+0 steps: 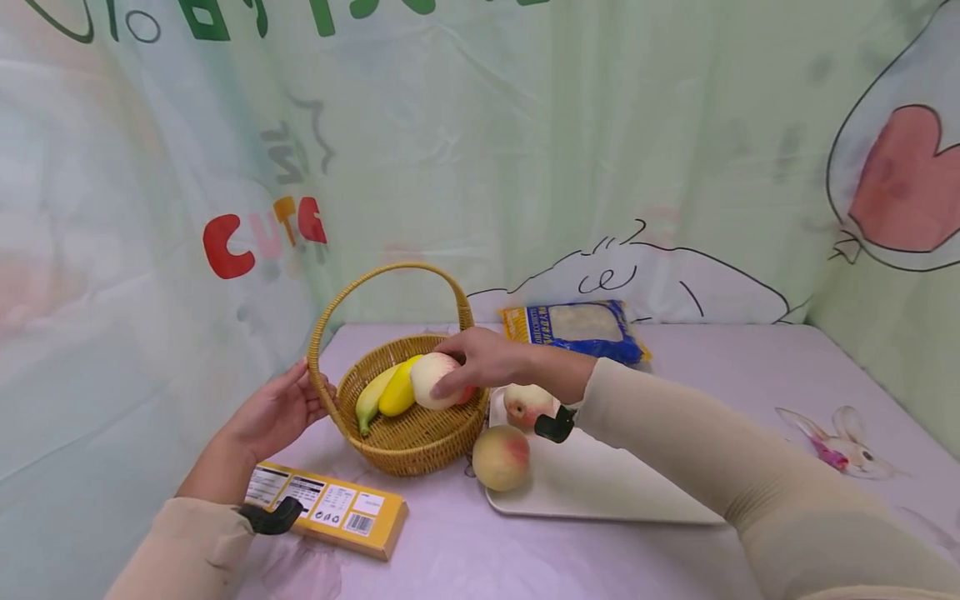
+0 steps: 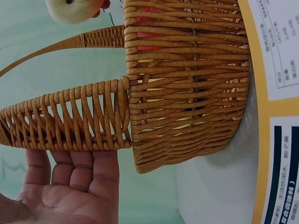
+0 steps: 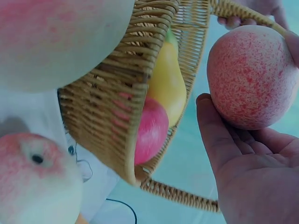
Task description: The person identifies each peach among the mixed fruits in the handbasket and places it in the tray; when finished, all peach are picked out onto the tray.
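Observation:
My right hand (image 1: 480,358) holds a pale pink peach (image 1: 431,381) over the wicker basket (image 1: 420,458). In the right wrist view, thumb and fingers press the reddish side of that peach (image 3: 254,77). The left hand (image 1: 281,408) is at the basket's arched handle; in the left wrist view the fingers (image 2: 79,172) pass behind the woven handle (image 2: 70,116), their tips mostly hidden. Inside the basket lie a banana (image 1: 372,396), a smooth yellow fruit (image 1: 397,396) and a pinkish-red fruit (image 3: 152,130), partly covered by the right hand and peach in the head view.
Two more peaches, one yellowish (image 1: 501,458) and one pale (image 1: 528,406), sit at the left end of a white tray (image 1: 600,492). A yellow box (image 1: 337,512) lies in front of the basket. Behind stands a blue and yellow food bag (image 1: 577,332) near the back curtain.

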`<act>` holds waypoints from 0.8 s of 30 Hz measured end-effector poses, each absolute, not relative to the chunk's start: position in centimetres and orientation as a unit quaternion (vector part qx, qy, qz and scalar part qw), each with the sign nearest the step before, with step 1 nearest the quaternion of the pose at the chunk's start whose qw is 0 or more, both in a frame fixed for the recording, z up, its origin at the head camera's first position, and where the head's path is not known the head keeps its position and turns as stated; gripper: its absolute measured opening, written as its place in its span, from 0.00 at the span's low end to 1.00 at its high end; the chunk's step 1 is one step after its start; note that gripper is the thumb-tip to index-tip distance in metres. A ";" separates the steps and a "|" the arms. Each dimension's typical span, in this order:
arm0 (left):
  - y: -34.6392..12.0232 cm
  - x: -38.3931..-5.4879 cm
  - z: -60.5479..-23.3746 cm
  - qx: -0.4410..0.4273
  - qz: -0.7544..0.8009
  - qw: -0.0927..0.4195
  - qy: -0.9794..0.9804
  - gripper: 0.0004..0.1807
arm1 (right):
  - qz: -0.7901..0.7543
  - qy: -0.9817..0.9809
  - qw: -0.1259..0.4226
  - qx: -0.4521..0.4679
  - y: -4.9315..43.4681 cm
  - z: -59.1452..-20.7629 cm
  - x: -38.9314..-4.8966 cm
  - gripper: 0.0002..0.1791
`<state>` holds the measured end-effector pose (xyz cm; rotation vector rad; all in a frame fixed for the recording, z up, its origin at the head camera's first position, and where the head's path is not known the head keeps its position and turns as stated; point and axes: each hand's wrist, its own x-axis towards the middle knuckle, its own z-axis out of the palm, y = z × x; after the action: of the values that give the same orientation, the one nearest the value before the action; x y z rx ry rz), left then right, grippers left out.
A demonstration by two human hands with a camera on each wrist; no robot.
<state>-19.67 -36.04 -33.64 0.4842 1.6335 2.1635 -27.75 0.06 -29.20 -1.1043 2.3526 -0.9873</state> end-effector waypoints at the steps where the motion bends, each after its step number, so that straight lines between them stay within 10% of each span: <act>1: -36.0 -19.7 -33.6 0.173 0.771 0.193 0.582 0.27 | -0.354 0.832 0.178 -0.388 0.5 -29.2 -27.7 0.27; 24: -36.0 -19.5 -33.7 0.181 0.775 0.195 0.573 0.27 | -0.368 0.847 0.158 -0.349 7.5 -30.2 -25.8 0.26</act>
<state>-19.45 -36.00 -33.71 0.5073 1.6060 2.1717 -25.79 7.53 -30.20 -0.9975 2.4232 -1.0538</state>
